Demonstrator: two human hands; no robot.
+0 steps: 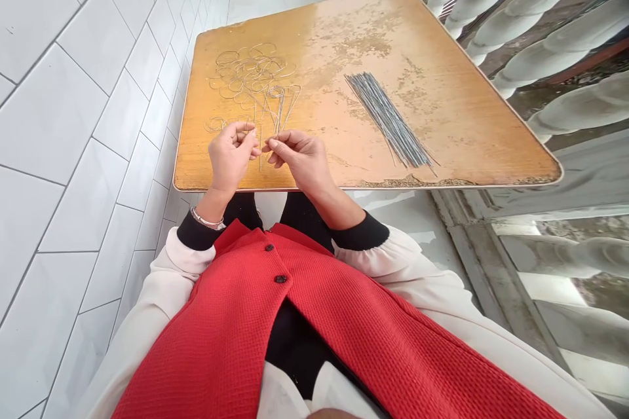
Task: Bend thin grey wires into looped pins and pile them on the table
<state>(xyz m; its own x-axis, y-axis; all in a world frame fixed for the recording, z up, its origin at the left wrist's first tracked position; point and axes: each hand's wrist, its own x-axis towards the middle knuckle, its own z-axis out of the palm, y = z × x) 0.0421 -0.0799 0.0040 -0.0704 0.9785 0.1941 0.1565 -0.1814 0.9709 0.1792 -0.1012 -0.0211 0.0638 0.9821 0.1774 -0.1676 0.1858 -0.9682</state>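
Observation:
My left hand [230, 157] and my right hand [299, 160] are raised just above the near edge of the table, fingertips facing each other. Both pinch a thin silver wire [260, 154] that stands nearly upright between them. Just beyond my hands lies a tangled heap of wire loops [250, 75] on the worn wooden tabletop [344, 33]. To the right, a neat bundle of straight grey wires [388, 119] lies at a slant, out of reach of my fingers.
A white tiled wall [88, 144] runs along the table's left side. White stone balusters [555, 46] line the right side, beyond the table's far right edge. My red buttoned vest [280, 314] and cream sleeves fill the bottom of the view.

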